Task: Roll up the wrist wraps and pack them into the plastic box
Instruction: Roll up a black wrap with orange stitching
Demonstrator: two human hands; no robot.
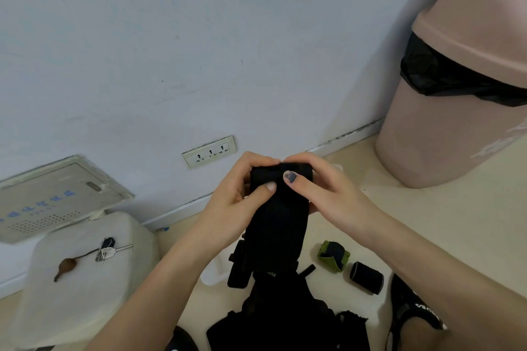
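Observation:
A long black wrist wrap (278, 225) hangs down in mid-air, its top end rolled over. My left hand (236, 194) grips the rolled top from the left, thumb pressed on the front. My right hand (319, 188) holds it from the right, thumb on the roll. On the floor below lie a rolled green and black wrap (333, 256) and a rolled black wrap (366, 277). More black wraps (285, 322) are heaped under the hanging strip. A clear plastic box (212, 272) shows partly behind the wrap, mostly hidden.
A white stool (85, 279) at the left carries keys (107, 248) and a small brown object. A pink bin (456, 94) with a black liner stands at the right against the wall. A black sandal (413, 308) is at the lower right. A wall socket (209, 151) sits low on the wall.

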